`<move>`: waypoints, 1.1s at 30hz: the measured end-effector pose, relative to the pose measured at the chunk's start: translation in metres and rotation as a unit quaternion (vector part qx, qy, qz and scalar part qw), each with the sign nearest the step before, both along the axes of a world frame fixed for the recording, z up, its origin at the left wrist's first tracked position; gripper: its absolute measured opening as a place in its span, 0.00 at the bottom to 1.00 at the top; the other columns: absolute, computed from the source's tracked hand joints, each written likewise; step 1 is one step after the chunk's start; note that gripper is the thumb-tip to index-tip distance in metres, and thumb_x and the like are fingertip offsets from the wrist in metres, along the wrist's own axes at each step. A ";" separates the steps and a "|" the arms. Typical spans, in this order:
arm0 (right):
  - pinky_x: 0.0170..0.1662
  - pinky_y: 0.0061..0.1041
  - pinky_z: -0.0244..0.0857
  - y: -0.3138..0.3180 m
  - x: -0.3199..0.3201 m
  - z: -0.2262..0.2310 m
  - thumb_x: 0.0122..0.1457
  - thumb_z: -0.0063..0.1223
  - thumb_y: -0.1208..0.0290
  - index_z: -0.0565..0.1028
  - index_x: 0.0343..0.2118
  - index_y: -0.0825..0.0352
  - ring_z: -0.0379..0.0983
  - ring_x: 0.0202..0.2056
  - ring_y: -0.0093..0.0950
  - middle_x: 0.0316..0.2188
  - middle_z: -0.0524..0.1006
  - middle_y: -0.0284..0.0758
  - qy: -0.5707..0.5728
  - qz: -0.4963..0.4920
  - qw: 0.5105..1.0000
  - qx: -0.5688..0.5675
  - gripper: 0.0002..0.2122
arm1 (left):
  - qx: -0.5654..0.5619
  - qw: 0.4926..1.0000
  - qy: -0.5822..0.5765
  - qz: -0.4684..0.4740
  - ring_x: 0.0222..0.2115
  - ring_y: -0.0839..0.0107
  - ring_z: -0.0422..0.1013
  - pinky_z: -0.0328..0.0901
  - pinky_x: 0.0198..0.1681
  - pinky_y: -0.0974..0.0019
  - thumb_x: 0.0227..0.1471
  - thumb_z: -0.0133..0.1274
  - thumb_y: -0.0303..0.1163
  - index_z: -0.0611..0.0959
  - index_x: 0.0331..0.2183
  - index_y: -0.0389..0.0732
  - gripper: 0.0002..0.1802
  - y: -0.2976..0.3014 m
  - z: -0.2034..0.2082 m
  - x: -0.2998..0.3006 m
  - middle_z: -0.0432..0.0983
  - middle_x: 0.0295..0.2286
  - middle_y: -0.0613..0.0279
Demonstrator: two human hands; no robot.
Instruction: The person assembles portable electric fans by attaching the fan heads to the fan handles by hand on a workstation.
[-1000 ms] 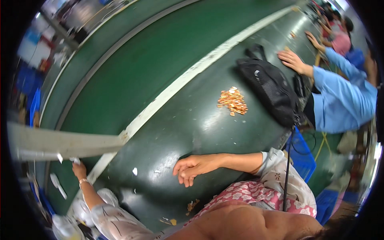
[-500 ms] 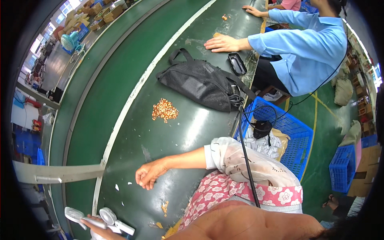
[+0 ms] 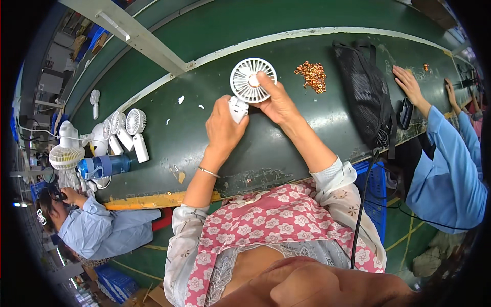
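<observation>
A small white hand-held fan [image 3: 251, 80] lies over the green work surface [image 3: 286, 138] in front of me. My left hand [image 3: 223, 128] grips its white handle. My right hand [image 3: 276, 100] presses fingers on the round grille of the fan head. A small pile of copper-coloured rings [image 3: 312, 75] lies on the surface just to the right of the fan.
A black mesh bag [image 3: 365, 97] lies to the right. Several more white fans [image 3: 125, 128] and a blue bottle [image 3: 105, 166] stand at the left. A person in blue [image 3: 445, 174] works at my right, another person in blue [image 3: 97, 230] at my left. A grey rail [image 3: 138, 36] crosses above.
My view has swung round. My left hand has brought a white fan from the left edge to the middle, and my right hand, resting flat before, now holds the fan's head.
</observation>
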State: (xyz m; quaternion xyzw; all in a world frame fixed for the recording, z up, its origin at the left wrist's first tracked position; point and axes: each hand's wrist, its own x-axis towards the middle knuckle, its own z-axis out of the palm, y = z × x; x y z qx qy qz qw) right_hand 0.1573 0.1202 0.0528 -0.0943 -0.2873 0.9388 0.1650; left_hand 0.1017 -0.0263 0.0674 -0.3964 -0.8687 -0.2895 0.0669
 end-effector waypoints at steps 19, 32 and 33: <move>0.44 0.41 0.71 0.033 0.001 -0.023 0.55 0.54 0.55 0.68 0.45 0.77 0.75 0.40 0.36 0.39 0.75 0.45 -0.145 0.004 0.988 0.046 0.26 | 0.060 0.911 -0.362 -0.186 0.34 0.65 0.73 0.66 0.38 0.65 0.48 0.53 0.31 0.69 0.46 0.33 0.23 0.010 -0.016 -0.027 0.75 0.35 0.52; 0.49 0.42 0.69 0.043 0.002 -0.035 0.56 0.55 0.67 0.67 0.46 0.70 0.72 0.45 0.35 0.43 0.73 0.42 -0.043 -0.074 0.993 -0.086 0.18 | 0.320 0.420 -0.842 -0.111 0.44 0.59 0.70 0.67 0.47 0.56 0.58 0.39 0.46 0.70 0.48 0.32 0.27 0.015 -0.040 -0.045 0.71 0.44 0.48; 0.49 0.42 0.69 0.044 0.002 -0.034 0.56 0.55 0.67 0.67 0.46 0.70 0.72 0.45 0.35 0.43 0.73 0.42 -0.042 -0.077 0.992 -0.085 0.18 | 0.326 0.427 -0.835 -0.116 0.46 0.54 0.68 0.65 0.48 0.54 0.58 0.37 0.51 0.67 0.51 0.32 0.31 0.016 -0.040 -0.043 0.67 0.47 0.45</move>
